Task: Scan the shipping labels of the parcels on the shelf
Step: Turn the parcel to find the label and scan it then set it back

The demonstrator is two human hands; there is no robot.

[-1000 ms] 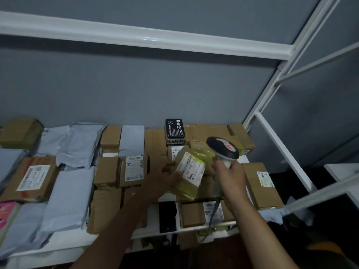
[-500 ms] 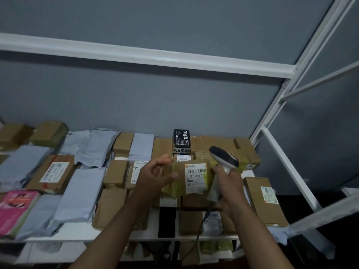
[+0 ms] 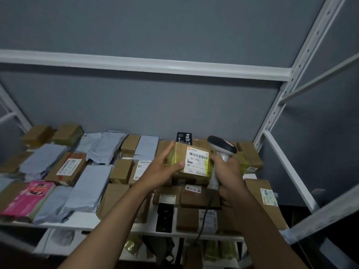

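Grey wall panels back a white metal shelf (image 3: 120,227) crowded with brown cartons and grey mailer bags (image 3: 85,189). Above the middle of the shelf, the left hand (image 3: 162,168) holds up a yellow-taped parcel (image 3: 189,161), thumb across its front and fingers extended along its left side, with its white shipping label (image 3: 197,161) facing the camera. Just right of the parcel, the right hand (image 3: 228,171) is clenched around the handle of a barcode scanner (image 3: 221,150), its cable hanging down. A pink package (image 3: 28,199) lies at far left.
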